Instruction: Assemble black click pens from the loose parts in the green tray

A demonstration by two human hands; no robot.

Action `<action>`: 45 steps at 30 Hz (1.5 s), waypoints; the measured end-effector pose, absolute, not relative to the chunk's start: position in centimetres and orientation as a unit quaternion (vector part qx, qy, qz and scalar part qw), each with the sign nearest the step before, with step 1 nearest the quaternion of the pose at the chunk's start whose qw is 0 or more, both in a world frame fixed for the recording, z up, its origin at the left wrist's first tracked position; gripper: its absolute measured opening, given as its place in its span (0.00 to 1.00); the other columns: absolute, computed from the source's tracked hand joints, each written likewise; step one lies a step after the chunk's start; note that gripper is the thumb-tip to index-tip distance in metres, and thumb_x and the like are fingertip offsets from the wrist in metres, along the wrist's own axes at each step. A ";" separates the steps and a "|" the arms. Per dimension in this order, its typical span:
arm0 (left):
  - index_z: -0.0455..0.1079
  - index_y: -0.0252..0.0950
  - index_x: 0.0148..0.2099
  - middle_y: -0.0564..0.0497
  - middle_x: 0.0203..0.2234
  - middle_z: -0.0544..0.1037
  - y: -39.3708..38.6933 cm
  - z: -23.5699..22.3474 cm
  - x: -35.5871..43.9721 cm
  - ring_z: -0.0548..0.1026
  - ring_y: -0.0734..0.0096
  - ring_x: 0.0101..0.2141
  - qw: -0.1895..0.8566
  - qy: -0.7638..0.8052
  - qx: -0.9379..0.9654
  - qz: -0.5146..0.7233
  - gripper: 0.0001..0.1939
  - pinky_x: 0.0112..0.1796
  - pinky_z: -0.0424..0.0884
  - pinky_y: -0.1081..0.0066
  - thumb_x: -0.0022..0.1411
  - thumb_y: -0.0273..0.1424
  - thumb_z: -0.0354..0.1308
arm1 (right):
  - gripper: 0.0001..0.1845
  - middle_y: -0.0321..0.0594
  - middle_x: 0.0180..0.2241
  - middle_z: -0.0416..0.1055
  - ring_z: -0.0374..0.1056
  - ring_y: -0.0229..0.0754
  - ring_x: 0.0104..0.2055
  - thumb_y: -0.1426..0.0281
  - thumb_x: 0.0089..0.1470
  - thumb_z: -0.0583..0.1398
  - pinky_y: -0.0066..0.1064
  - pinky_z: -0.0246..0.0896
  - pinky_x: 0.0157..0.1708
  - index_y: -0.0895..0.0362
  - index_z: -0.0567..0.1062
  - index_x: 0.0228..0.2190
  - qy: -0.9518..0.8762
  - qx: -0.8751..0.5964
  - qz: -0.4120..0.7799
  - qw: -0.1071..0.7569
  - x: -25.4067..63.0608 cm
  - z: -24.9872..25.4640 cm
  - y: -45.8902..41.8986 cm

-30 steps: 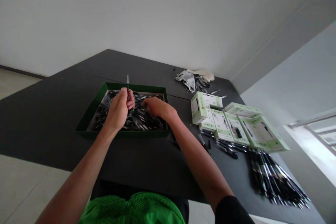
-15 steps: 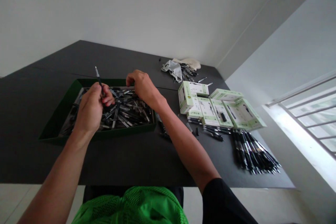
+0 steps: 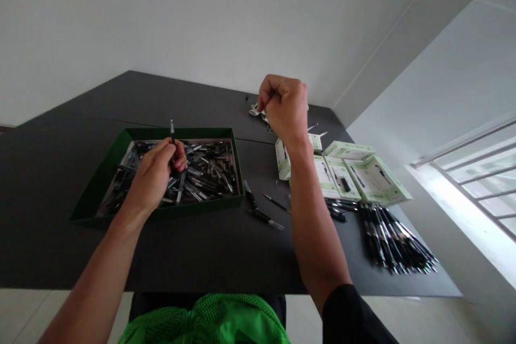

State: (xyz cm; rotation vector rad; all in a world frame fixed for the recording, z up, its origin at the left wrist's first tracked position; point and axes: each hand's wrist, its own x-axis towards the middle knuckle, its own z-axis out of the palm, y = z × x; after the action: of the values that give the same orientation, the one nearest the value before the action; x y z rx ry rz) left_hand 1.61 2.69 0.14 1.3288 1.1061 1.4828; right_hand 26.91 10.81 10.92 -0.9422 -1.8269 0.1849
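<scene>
My left hand (image 3: 153,172) is closed around a dark pen (image 3: 172,129), whose pale clear tip points upward. It hovers over a green box (image 3: 94,176) filled with many loose black and clear pens (image 3: 212,172). My right hand (image 3: 285,107) is raised over the far right of the table, its fingers curled together. Whatever it may hold is hidden behind the fingers. Behind it a greyish-white cloth (image 3: 255,110) is mostly covered.
Light green cartons (image 3: 379,177) stand on the right of the dark table (image 3: 193,247). In front of them lies a fanned bundle of pens (image 3: 397,242). A few loose pen pieces (image 3: 264,217) lie right of the green box. A wall rises behind.
My right hand has left the green box and moved right and up, toward the cloth. My left hand, still gripping the pen, has shifted slightly right.
</scene>
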 end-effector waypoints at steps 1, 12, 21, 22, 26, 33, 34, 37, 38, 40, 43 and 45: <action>0.66 0.37 0.35 0.55 0.24 0.63 2.6 0.2 1.6 0.62 0.71 0.27 0.419 0.444 0.539 0.580 0.12 0.33 0.61 0.69 0.73 0.28 0.48 | 0.18 0.32 0.19 0.67 0.66 0.35 0.26 0.86 0.50 0.48 0.27 0.60 0.34 0.52 0.62 0.20 -0.747 -0.391 0.072 0.533 27.5 11.4 10.2; 0.67 0.39 0.36 0.55 0.26 0.66 1.9 0.5 1.8 0.65 0.69 0.30 0.406 0.448 0.639 0.475 0.14 0.37 0.61 0.66 0.76 0.36 0.49 | 0.16 0.31 0.24 0.75 0.69 0.35 0.26 0.78 0.59 0.52 0.29 0.58 0.33 0.54 0.76 0.26 -0.834 -0.473 0.158 0.236 33.5 10.0 -0.9; 0.68 0.40 0.40 0.54 0.27 0.66 1.9 0.5 1.9 0.65 0.66 0.31 0.374 0.442 0.666 0.470 0.15 0.38 0.62 0.66 0.78 0.41 0.47 | 0.20 0.38 0.28 0.80 0.74 0.41 0.32 0.63 0.71 0.52 0.31 0.61 0.38 0.55 0.79 0.32 -0.750 -0.614 0.180 0.169 39.4 4.5 -4.0; 0.68 0.40 0.41 0.54 0.27 0.66 1.9 0.5 2.0 0.65 0.66 0.31 0.375 0.443 0.664 0.471 0.15 0.38 0.62 0.66 0.78 0.42 0.48 | 0.20 0.38 0.29 0.80 0.74 0.41 0.32 0.63 0.70 0.52 0.31 0.61 0.37 0.55 0.79 0.33 -0.748 -0.616 0.185 0.164 39.8 4.4 -4.3; 0.68 0.40 0.41 0.53 0.27 0.67 1.9 0.6 2.0 0.66 0.66 0.30 0.375 0.439 0.662 0.478 0.17 0.36 0.63 0.67 0.77 0.45 0.49 | 0.17 0.40 0.33 0.82 0.75 0.41 0.32 0.63 0.70 0.53 0.31 0.64 0.36 0.54 0.81 0.38 -0.741 -0.614 0.258 0.089 41.6 4.7 -5.3; 0.67 0.42 0.41 0.53 0.26 0.68 1.6 1.0 2.2 0.68 0.64 0.30 0.347 0.438 0.689 0.461 0.19 0.36 0.65 0.66 0.76 0.50 0.48 | 0.16 0.44 0.36 0.84 0.78 0.47 0.38 0.66 0.67 0.55 0.36 0.68 0.41 0.53 0.82 0.46 -0.703 -0.667 0.246 -0.015 44.5 3.0 -5.5; 0.67 0.42 0.42 0.53 0.26 0.69 1.5 1.0 2.2 0.68 0.64 0.30 0.343 0.439 0.694 0.456 0.19 0.37 0.65 0.66 0.76 0.50 0.47 | 0.16 0.44 0.36 0.84 0.79 0.48 0.39 0.66 0.67 0.55 0.36 0.68 0.42 0.53 0.82 0.47 -0.701 -0.676 0.225 -0.021 44.6 2.6 -5.4; 0.67 0.41 0.42 0.53 0.27 0.69 1.3 1.0 2.3 0.69 0.64 0.30 0.335 0.439 0.706 0.443 0.19 0.37 0.66 0.66 0.77 0.49 0.46 | 0.15 0.42 0.36 0.83 0.79 0.47 0.40 0.66 0.67 0.56 0.35 0.67 0.42 0.52 0.82 0.46 -0.700 -0.685 0.198 -0.032 44.5 1.3 -5.0; 0.67 0.41 0.42 0.53 0.27 0.69 1.3 1.1 2.3 0.69 0.65 0.30 0.334 0.437 0.708 0.442 0.19 0.38 0.66 0.66 0.77 0.48 0.46 | 0.15 0.43 0.37 0.83 0.79 0.47 0.40 0.66 0.67 0.56 0.35 0.66 0.41 0.52 0.82 0.46 -0.701 -0.685 0.196 -0.031 44.3 1.0 -4.9; 0.67 0.40 0.42 0.53 0.27 0.69 1.1 1.2 2.4 0.69 0.65 0.30 0.341 0.434 0.710 0.438 0.19 0.38 0.66 0.66 0.78 0.47 0.45 | 0.15 0.44 0.40 0.83 0.79 0.48 0.43 0.65 0.67 0.56 0.34 0.65 0.41 0.52 0.82 0.45 -0.705 -0.684 0.183 -0.028 43.9 0.5 -4.7; 0.67 0.40 0.42 0.53 0.27 0.69 1.0 1.4 2.5 0.69 0.64 0.30 0.348 0.429 0.713 0.432 0.19 0.37 0.66 0.66 0.78 0.47 0.44 | 0.14 0.45 0.44 0.83 0.78 0.50 0.47 0.65 0.68 0.56 0.35 0.65 0.43 0.52 0.81 0.47 -0.698 -0.700 0.148 -0.037 43.1 0.0 -4.4; 0.67 0.40 0.42 0.53 0.27 0.69 1.0 1.5 2.5 0.69 0.64 0.30 0.346 0.428 0.716 0.429 0.20 0.36 0.66 0.66 0.78 0.47 0.44 | 0.13 0.46 0.45 0.83 0.78 0.51 0.47 0.65 0.67 0.58 0.35 0.65 0.43 0.51 0.81 0.47 -0.687 -0.711 0.140 -0.051 42.6 -0.2 -4.1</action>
State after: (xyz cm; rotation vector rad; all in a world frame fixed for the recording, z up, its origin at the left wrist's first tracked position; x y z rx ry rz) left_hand 2.55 0.98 1.47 1.8597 1.1117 1.1125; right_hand 42.64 -4.14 -0.19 -2.3086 -2.2318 0.4532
